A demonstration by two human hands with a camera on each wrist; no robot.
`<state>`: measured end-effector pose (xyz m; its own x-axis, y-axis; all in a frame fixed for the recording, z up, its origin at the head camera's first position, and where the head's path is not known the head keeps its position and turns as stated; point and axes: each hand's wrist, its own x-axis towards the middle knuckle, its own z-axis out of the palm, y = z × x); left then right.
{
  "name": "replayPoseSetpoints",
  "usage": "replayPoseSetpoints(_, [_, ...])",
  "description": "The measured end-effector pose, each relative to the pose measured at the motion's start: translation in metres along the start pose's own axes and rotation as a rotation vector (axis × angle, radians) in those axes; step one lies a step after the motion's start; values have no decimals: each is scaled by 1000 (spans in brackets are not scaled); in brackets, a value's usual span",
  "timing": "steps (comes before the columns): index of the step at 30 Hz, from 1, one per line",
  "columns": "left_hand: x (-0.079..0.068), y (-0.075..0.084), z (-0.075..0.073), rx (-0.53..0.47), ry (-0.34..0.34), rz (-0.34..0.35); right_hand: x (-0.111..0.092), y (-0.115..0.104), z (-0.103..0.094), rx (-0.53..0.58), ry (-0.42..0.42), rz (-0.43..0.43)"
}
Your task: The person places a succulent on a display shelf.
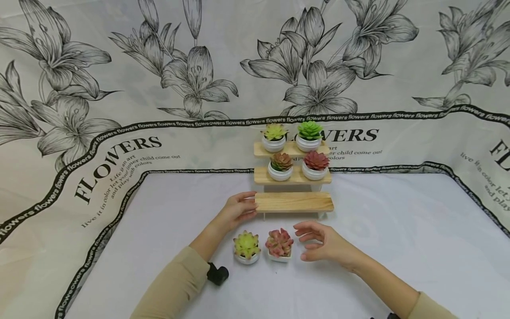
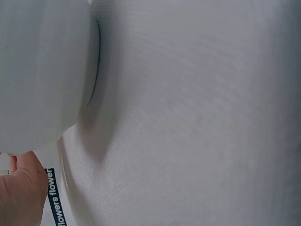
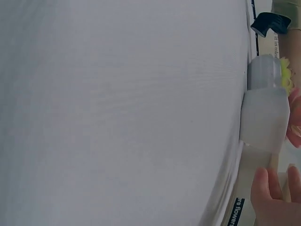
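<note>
A three-tier wooden display stand (image 1: 294,202) stands in the middle of the table in the head view. My left hand (image 1: 237,210) holds the left end of its lowest shelf, which is bare. Close in front are two potted artificial succulents: a yellow-green one (image 1: 246,245) in a round white pot and a pink one (image 1: 279,243) in an angular white pot. Beside the pink succulent, on its right, my right hand (image 1: 327,243) hovers with loosely bent fingers and nothing in them. A white pot (image 2: 42,70) fills the upper left of the left wrist view, partly hiding the left hand.
On the top shelf sit a pale green succulent (image 1: 274,136) and a bright green one (image 1: 309,135). The middle shelf bears a brownish succulent (image 1: 280,166) and a dark red one (image 1: 316,165). Behind hangs a flower-printed cloth (image 1: 215,146). A black wrist device (image 1: 218,274) is on the left forearm.
</note>
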<state>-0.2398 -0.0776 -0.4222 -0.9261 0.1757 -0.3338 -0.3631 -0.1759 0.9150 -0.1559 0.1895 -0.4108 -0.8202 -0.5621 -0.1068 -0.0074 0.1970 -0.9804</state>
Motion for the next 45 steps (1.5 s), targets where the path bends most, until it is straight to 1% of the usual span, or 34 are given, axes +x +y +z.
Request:
replayPoseSetpoints(4, [1,0,0,1,4,-4,6,0,9,-12,-20,-6])
replayPoseSetpoints(10, [1,-1,-1,-4,1,-2,13,1,20,-24,-29,17])
replayPoseSetpoints(12, [1,-1,-1,-1,-3,6,15,1,23,-34,-26,20])
replayPoseSetpoints(18, [1,0,0,-1,-10,2,20,1,29,-51,-9,45])
replayPoseSetpoints(25, [1,2,1,1,-13,6,25,-1,30,-83,9,21])
replayPoseSetpoints(29, [0,2,0,11,-9,-3,26,-1,30,-85,6,35])
replayPoseSetpoints(32, [-1,3,0,11,-13,3,26,-1,30,-90,11,47])
replayPoseSetpoints(39, [-1,5,1,7,-11,7,25,-3,28,-87,15,49])
replayPoseSetpoints(45, [-1,2,1,9,-1,-2,23,-5,26,-64,23,47])
